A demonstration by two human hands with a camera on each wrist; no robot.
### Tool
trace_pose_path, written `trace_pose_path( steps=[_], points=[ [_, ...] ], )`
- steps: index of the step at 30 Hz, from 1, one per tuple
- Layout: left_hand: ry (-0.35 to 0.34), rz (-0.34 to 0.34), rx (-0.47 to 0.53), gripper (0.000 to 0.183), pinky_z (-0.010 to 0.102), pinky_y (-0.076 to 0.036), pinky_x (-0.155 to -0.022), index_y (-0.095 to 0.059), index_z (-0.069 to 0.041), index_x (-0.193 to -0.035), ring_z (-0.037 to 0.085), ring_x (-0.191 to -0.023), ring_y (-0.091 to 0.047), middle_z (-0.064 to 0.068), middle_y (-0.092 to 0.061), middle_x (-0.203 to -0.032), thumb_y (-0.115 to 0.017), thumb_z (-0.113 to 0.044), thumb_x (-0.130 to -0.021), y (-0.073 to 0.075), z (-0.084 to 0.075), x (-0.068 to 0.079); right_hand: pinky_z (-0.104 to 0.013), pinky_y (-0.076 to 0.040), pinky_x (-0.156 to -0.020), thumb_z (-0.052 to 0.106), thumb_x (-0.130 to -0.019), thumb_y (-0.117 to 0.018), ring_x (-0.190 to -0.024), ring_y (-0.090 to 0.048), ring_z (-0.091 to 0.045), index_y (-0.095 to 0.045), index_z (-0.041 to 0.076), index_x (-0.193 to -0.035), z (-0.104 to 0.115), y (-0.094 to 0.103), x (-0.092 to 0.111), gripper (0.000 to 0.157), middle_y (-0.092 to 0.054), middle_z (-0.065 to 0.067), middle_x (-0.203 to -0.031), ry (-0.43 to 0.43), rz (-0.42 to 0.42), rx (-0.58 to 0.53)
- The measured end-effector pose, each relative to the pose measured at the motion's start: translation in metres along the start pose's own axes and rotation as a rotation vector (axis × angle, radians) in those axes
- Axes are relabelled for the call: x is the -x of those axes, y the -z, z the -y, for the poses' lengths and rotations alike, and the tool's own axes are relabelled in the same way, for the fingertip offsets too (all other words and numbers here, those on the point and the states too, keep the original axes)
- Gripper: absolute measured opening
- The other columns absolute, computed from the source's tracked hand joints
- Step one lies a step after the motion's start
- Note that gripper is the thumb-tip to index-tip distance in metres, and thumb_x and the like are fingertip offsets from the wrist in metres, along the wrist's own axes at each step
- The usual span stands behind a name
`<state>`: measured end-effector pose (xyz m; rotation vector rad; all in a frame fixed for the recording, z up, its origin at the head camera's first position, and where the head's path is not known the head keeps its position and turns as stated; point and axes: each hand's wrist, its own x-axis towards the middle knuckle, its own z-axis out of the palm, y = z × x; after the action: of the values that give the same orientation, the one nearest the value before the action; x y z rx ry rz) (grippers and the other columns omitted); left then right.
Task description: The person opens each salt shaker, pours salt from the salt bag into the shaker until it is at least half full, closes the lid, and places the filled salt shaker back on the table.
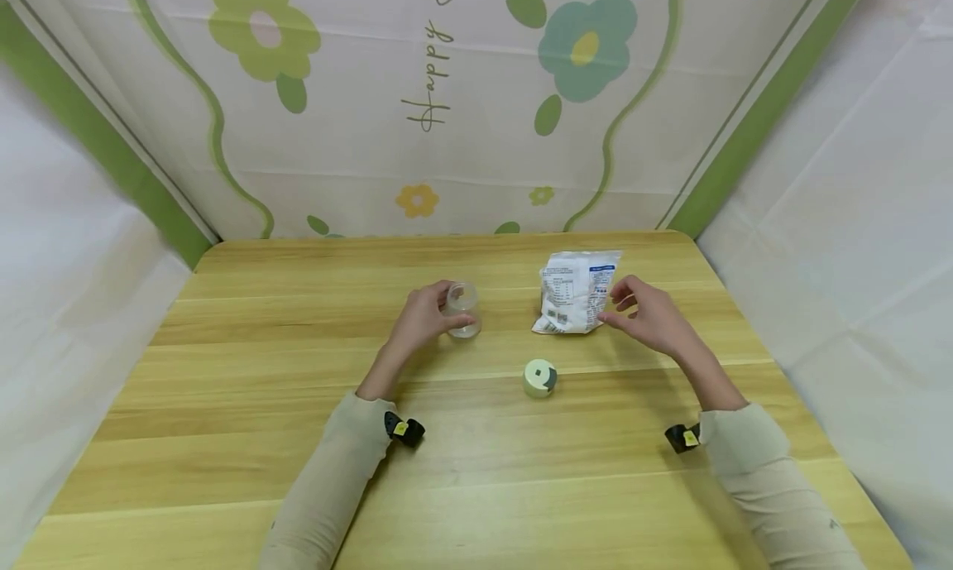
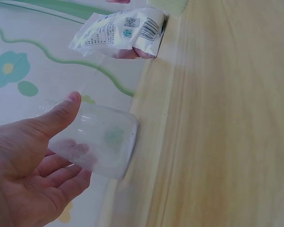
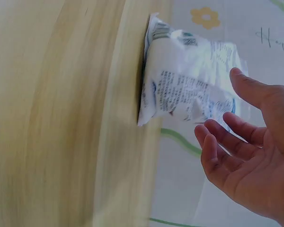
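Note:
My left hand (image 1: 420, 318) holds a small clear jar (image 1: 463, 295) on the table, left of centre. In the left wrist view the thumb lies along one side of the jar (image 2: 109, 142) and the fingers are around the other, showing blurred through its wall. A crumpled white printed bag (image 1: 569, 297) stands to the right, with a barcode and rows of text. Beside its right edge is my right hand (image 1: 653, 315), fingers loosely bent and apart. In the right wrist view the palm (image 3: 255, 175) holds nothing and the fingertips are close to the bag (image 3: 189, 80).
A pale green round lid (image 1: 538, 378) with a dark patch lies in front of the bag. The wooden table (image 1: 462, 487) meets a flower-printed cloth (image 1: 357, 148) at its back edge. White cloth hangs on both sides.

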<state>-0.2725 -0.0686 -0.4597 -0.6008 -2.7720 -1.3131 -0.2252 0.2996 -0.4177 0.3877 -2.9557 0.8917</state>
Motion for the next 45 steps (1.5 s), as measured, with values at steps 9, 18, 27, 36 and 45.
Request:
trace_pose_path(
  steps=[9,18,27,36,45],
  points=[
    [0.009,-0.002,0.009,0.061,0.038,-0.051,-0.085,-0.058,-0.005,-0.121,0.023,-0.100,-0.063,0.009,-0.066,-0.108,-0.079,-0.034,-0.072,0.000,0.000,0.000,-0.049,-0.045,-0.090,0.048,-0.084,-0.063,-0.117,-0.050,-0.036,-0.036,-0.001,-0.130,-0.021,-0.003,-0.010,0.072,-0.051,-0.021,-0.126,-0.156,0.122,-0.121],
    [0.011,-0.005,0.015,0.062,0.039,-0.051,-0.086,-0.057,-0.004,-0.122,0.023,-0.100,-0.063,0.010,-0.066,-0.109,-0.080,-0.033,-0.072,-0.001,-0.001,0.000,-0.054,-0.028,-0.106,0.035,-0.084,-0.069,-0.133,-0.029,-0.042,-0.010,-0.002,-0.144,-0.032,-0.017,-0.028,0.092,-0.028,-0.027,-0.143,-0.140,0.241,-0.368],
    [0.006,0.000,0.020,0.064,0.039,-0.051,-0.085,-0.057,-0.004,-0.122,0.022,-0.099,-0.063,0.008,-0.066,-0.108,-0.079,-0.036,-0.072,-0.001,-0.001,0.000,-0.041,-0.037,-0.098,0.021,-0.079,-0.075,-0.117,-0.045,-0.030,-0.017,0.011,-0.145,-0.039,-0.033,-0.043,0.089,-0.043,-0.017,-0.133,-0.054,0.261,-0.490],
    [-0.002,-0.008,0.029,0.063,0.039,-0.052,-0.084,-0.057,-0.004,-0.122,0.022,-0.098,-0.063,0.009,-0.066,-0.107,-0.079,-0.035,-0.072,0.000,-0.001,0.000,-0.041,-0.034,-0.098,0.020,-0.073,-0.080,-0.116,-0.045,-0.029,-0.017,0.013,-0.145,-0.039,-0.037,-0.048,0.096,-0.042,-0.015,-0.135,-0.078,0.258,-0.503],
    [-0.008,-0.002,0.033,0.063,0.039,-0.052,-0.084,-0.057,-0.003,-0.122,0.022,-0.099,-0.063,0.009,-0.066,-0.108,-0.079,-0.035,-0.073,-0.001,0.001,0.000,-0.033,-0.040,-0.092,0.019,-0.068,-0.083,-0.104,-0.055,-0.023,-0.021,0.017,-0.144,-0.043,-0.040,-0.051,0.098,-0.050,-0.012,-0.131,-0.093,0.268,-0.527]
  ],
)
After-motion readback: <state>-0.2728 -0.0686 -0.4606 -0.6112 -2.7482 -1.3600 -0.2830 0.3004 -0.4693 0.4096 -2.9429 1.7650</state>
